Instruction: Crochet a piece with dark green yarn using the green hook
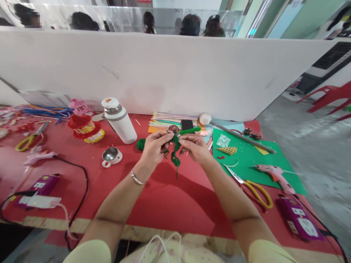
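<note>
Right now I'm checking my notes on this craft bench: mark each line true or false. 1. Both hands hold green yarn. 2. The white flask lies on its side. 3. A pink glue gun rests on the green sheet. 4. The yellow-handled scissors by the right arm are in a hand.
1. True: left hand and right hand pinch the green yarn.
2. False: the white flask stands, slightly tilted.
3. True: the pink glue gun lies on the green sheet.
4. False: the yellow-handled scissors lie on the table, untouched.
</note>
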Tool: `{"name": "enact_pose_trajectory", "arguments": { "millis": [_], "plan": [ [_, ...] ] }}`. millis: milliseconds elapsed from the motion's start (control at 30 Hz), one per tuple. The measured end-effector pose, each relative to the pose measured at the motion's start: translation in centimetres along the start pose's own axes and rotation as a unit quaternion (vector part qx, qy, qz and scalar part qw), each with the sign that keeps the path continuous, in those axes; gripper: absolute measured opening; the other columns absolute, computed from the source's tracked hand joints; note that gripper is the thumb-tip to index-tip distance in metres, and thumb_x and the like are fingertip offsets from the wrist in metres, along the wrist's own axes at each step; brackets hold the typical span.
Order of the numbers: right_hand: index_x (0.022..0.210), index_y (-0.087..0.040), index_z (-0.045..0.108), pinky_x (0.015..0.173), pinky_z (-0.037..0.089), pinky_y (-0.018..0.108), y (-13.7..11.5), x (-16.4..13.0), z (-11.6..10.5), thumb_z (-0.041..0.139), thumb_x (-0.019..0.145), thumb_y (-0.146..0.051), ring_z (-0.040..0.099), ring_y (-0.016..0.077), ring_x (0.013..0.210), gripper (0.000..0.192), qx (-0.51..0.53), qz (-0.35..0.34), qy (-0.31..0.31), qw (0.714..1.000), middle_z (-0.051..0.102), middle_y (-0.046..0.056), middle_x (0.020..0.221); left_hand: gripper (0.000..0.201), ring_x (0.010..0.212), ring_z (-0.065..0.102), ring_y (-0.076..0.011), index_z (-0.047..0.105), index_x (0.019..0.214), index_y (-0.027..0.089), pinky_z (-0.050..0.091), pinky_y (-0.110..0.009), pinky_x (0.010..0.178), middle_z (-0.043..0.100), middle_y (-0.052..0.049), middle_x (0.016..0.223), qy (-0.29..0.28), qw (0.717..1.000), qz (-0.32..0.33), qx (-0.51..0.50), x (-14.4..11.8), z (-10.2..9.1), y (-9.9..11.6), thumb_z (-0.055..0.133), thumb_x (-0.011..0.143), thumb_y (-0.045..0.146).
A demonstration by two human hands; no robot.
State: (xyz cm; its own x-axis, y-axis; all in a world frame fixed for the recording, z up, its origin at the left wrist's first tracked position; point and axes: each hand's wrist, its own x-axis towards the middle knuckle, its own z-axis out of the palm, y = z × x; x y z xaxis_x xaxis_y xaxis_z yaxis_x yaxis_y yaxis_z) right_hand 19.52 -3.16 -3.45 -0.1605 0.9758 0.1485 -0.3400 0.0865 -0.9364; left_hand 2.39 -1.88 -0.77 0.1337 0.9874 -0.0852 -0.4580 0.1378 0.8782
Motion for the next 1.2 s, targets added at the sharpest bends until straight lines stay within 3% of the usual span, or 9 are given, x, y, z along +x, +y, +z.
{"name": "enact_pose_trajectory", "arguments": {
  "millis": [100, 300, 400, 533, 800, 1000, 1200],
  "plan": [
    [0.092, -0.019, 0.081, 0.043, 0.058, 0.021, -0.08, -0.05, 0.01, 0.088, 0.073, -0.039, 0.066, 0.0111, 0.055, 0.028, 0.008, 0.017, 0.000, 1.000, 0.074, 0.002, 0.082, 0.028, 0.043, 0.048, -0.0044, 0.074, 0.072, 0.016, 0.028, -0.016, 0.039, 0.059, 0.004, 0.053, 0.013, 0.999, 0.029, 0.007, -0.09, 0.17, -0.07, 0.094, 0.059, 0.030],
    [0.089, -0.017, 0.079, 0.056, 0.063, 0.025, -0.48, -0.08, 0.37, 0.090, 0.071, -0.041, 0.072, 0.0150, 0.066, 0.031, 0.034, 0.039, 0.001, 0.999, 0.076, 0.003, 0.078, 0.028, 0.043, 0.048, -0.0042, 0.073, 0.068, 0.016, 0.032, -0.017, 0.039, 0.063, 0.003, 0.055, 0.032, 0.996, 0.071, 0.035, -0.50, 0.68, 0.09, 0.095, 0.058, 0.030],
    [0.085, -0.017, 0.080, 0.057, 0.064, 0.025, -0.31, -0.03, 0.26, 0.090, 0.071, -0.041, 0.071, 0.0142, 0.065, 0.030, 0.027, 0.026, 0.010, 0.999, 0.075, 0.003, 0.077, 0.029, 0.041, 0.047, -0.0040, 0.074, 0.069, 0.015, 0.027, -0.017, 0.037, 0.062, 0.003, 0.054, 0.029, 0.997, 0.063, 0.030, -0.51, 0.65, 0.04, 0.095, 0.057, 0.030],
    [0.090, -0.018, 0.081, 0.047, 0.061, 0.023, 0.08, -0.08, -0.11, 0.088, 0.074, -0.042, 0.067, 0.0122, 0.060, 0.030, 0.001, -0.007, -0.004, 1.000, 0.074, 0.002, 0.083, 0.029, 0.040, 0.045, -0.0041, 0.074, 0.071, 0.016, 0.021, -0.016, 0.035, 0.059, 0.003, 0.050, 0.007, 1.000, 0.028, 0.004, -0.37, 0.39, -0.20, 0.094, 0.059, 0.031],
    [0.105, -0.020, 0.077, 0.046, 0.060, 0.020, -0.18, -0.42, 0.11, 0.080, 0.084, -0.045, 0.071, 0.0130, 0.067, 0.033, -0.011, -0.016, -0.063, 0.998, 0.076, 0.004, 0.091, 0.032, 0.043, 0.050, -0.0065, 0.071, 0.072, 0.017, 0.029, -0.016, 0.038, 0.054, 0.005, 0.047, -0.003, 1.000, 0.010, -0.025, -0.38, 0.33, -0.35, 0.095, 0.058, 0.034],
    [0.100, -0.020, 0.077, 0.052, 0.063, 0.022, -0.37, -0.49, 0.29, 0.085, 0.079, -0.039, 0.071, 0.0122, 0.067, 0.029, 0.019, -0.002, -0.042, 0.999, 0.075, 0.002, 0.091, 0.030, 0.041, 0.046, -0.0045, 0.074, 0.073, 0.017, 0.025, -0.015, 0.036, 0.055, 0.005, 0.048, 0.003, 0.999, 0.032, -0.018, -0.30, 0.45, -0.47, 0.095, 0.059, 0.033],
    [0.091, -0.020, 0.076, 0.046, 0.060, 0.021, -0.60, -0.34, 0.48, 0.089, 0.068, -0.030, 0.071, 0.0143, 0.071, 0.029, 0.057, 0.023, -0.015, 0.998, 0.072, 0.001, 0.087, 0.027, 0.044, 0.047, -0.0048, 0.077, 0.074, 0.018, 0.039, -0.019, 0.043, 0.061, 0.004, 0.053, 0.014, 0.997, 0.080, -0.012, -0.52, 0.89, -0.72, 0.095, 0.059, 0.031]
  ]
}}
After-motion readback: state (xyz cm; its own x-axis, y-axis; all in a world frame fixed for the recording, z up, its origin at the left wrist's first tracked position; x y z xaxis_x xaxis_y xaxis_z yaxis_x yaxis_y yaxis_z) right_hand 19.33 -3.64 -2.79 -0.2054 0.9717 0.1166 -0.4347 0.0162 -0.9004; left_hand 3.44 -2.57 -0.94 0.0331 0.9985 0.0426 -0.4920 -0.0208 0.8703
